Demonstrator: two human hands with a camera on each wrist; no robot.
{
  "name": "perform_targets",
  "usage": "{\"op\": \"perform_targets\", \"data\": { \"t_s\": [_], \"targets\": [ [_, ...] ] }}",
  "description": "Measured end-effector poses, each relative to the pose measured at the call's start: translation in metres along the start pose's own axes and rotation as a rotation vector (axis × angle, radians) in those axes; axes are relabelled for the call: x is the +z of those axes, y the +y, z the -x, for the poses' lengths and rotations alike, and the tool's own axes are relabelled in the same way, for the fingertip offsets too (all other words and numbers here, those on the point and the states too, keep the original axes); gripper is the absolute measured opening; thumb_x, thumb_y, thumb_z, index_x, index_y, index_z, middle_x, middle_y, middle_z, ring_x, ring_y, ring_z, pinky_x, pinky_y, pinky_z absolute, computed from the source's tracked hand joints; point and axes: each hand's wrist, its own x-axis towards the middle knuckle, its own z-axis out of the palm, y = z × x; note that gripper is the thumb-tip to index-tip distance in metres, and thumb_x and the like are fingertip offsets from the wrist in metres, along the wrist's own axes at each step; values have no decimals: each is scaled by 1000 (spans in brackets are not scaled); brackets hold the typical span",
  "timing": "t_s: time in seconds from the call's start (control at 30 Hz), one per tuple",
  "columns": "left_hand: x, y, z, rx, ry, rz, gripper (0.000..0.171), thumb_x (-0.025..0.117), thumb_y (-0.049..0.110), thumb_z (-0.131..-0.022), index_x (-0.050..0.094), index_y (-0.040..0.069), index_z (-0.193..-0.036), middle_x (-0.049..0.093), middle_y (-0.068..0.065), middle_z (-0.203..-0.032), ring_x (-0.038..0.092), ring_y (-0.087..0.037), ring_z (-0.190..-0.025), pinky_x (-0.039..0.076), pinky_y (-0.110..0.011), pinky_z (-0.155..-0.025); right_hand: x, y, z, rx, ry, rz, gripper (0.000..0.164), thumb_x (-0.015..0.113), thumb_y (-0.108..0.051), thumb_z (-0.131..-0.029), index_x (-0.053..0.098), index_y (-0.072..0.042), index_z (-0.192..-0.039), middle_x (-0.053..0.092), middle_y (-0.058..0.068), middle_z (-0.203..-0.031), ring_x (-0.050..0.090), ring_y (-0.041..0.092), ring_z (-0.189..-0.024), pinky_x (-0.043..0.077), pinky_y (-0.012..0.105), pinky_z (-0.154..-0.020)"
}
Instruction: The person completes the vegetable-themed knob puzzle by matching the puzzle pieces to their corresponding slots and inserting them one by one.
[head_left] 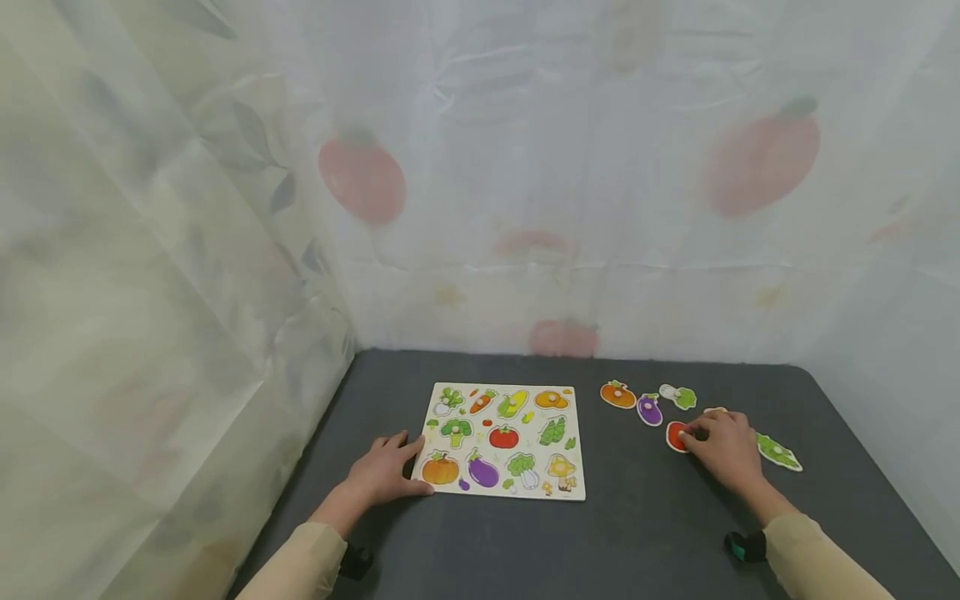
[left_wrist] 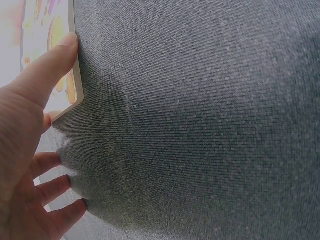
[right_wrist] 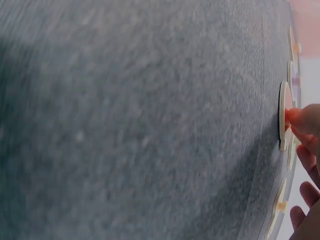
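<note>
A pale puzzle board (head_left: pixel 465 396) printed with vegetables lies flat on the dark table. My left hand (head_left: pixel 382 472) rests at its near left corner, thumb on the front edge and the other fingers spread along the left side. In the left wrist view, the thumb (left_wrist: pixel 55 60) lies over the board's rim (left_wrist: pixel 77 87), while several fingertips touch the cloth. Off to the right, my right hand (head_left: pixel 726 450) pinches the knob of a red tomato puzzle piece (head_left: pixel 676 437). That piece (right_wrist: pixel 283 117) appears edge-on, close over the cloth, in the right wrist view.
Beyond the right hand lie a pumpkin piece (head_left: pixel 618 395), an eggplant piece (head_left: pixel 649 410) and a cabbage piece (head_left: pixel 684 397). A pea pod piece (head_left: pixel 778 452) lies to its right; another piece is mostly hidden behind the hand. Printed curtains (head_left: pixel 480 208) border the table.
</note>
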Motion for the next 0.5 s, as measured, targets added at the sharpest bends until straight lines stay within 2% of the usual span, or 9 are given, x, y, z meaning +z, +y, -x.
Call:
{"op": "perform_targets", "data": {
  "t_s": [0.27, 0.5],
  "targets": [
    [1, -2, -1, 6, 0, 0, 98, 84, 63, -75, 49, 17, -155, 40, -21, -157, 38, -46, -140, 46, -68, -97, -6, 5, 1, -33, -78, -50, 14, 80, -19, -88, 80, -6, -94, 65, 26, -114, 39, 57, -118, 31, 75, -88],
    [2, -2, -1, 3, 3, 2, 98, 84, 63, -75, 49, 18, -155, 39, -21, -158, 38, -46, -140, 45, -68, -99, -4, 2, 6, -8, -24, -29, 16, 82, -23, -85, 78, -7, -88, 66, 30, -115, 42, 55, -118, 31, 73, -96]
  ]
}}
